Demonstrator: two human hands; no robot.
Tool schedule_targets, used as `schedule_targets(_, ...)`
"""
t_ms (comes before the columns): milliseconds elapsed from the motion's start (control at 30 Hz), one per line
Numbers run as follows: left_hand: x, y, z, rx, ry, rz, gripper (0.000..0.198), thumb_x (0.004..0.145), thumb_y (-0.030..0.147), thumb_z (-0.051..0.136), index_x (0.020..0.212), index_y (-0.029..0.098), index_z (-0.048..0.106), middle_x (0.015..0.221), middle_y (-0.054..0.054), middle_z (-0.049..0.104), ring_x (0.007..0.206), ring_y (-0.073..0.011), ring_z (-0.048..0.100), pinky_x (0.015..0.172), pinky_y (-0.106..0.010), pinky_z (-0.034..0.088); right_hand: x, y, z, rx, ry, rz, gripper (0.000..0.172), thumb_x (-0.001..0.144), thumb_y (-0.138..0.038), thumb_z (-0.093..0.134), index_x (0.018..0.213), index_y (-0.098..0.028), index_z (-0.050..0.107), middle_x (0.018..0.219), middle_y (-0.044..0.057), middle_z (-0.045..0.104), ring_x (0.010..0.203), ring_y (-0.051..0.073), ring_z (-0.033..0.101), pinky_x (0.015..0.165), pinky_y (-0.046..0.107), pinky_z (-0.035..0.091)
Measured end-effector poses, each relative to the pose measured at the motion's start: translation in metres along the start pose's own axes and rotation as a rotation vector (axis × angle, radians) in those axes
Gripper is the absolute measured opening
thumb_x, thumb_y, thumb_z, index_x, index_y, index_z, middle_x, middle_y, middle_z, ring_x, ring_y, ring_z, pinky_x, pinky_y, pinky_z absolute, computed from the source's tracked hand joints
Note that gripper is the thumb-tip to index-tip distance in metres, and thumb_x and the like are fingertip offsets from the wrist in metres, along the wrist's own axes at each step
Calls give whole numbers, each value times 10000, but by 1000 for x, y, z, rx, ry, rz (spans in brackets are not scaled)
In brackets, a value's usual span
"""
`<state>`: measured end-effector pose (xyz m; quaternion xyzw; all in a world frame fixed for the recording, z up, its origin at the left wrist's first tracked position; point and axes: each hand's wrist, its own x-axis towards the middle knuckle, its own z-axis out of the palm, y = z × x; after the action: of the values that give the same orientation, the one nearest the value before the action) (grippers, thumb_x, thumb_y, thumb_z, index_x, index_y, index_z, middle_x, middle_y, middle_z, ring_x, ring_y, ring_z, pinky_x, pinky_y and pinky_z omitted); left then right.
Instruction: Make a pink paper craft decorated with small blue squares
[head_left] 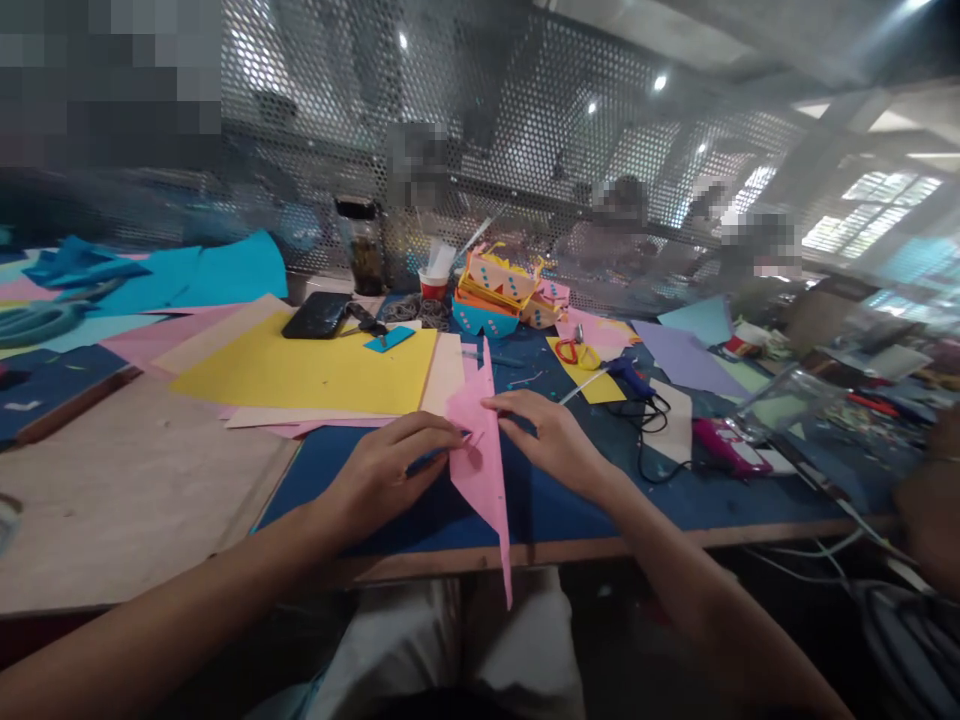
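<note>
A cut and folded piece of pink paper (478, 475) stands between my hands, one long edge raised toward me and its lower tip reaching past the table's front edge. My left hand (394, 465) is closed at the paper's left side, thumb and fingers together by a small slit or flap. On the other side, my right hand (559, 440) pinches the folded edge between thumb and forefinger. Just beyond the paper lie pale sheets and a large yellow sheet (315, 370). What the left fingertips grip exactly is partly hidden.
Behind are paper crowns (495, 290), a red cup (434, 285) and a bottle (364, 245). A phone (318, 315) rests on the sheets. Scissors (577, 352), a blue glue gun (630, 377) with its cord, and a magenta device (729, 447) lie right. A perforated metal screen (510, 110) stands behind.
</note>
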<state>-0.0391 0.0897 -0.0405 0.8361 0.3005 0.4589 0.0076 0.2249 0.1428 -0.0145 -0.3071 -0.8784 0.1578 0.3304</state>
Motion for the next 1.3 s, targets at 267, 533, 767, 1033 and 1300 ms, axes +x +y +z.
schedule_targets(267,-8,-4,7,193,-212,75,224,1100,191,528,1104,169,750,1071,-87,827,952,-226,783,817,-335,633,-57,-7,0,-191,-72,175,389,1058,-162,637,1437,-240,662,1401,113,729,1318,292,672,1146,537,530)
schedule_targets(533,-14,-3,9,161,-368,37,269,1063,169,508,1157,157,760,1172,-120,806,1062,-267,740,914,-421,615,-126,-50,0,-97,-5,191,315,1055,-121,587,1308,-264,706,1315,86,746,1267,253,670,1093,486,548)
schedule_targets(767,-12,19,8,163,-280,74,273,1006,100,550,1184,155,751,1159,-135,782,1074,-291,714,928,-457,596,-138,-68,2,-193,-114,180,559,958,-152,668,1500,-267,594,1517,106,634,1456,294,554,1267,618,421)
schedule_targets(1033,-32,51,12,102,-522,69,559,1058,410,671,1562,193,565,1577,-102,655,1474,-295,569,1298,-473,382,-143,-71,14,-266,-68,142,488,1039,-284,701,1506,-239,566,1475,109,642,1437,277,547,1279,544,405)
schedule_targets(1300,-40,51,15,138,-501,79,529,1070,402,656,1545,187,571,1552,-97,678,1469,-265,572,1331,-425,290,-132,-73,21,-318,-61,132,452,1023,-183,659,1470,-197,596,1343,123,685,1281,289,610,1145,503,487)
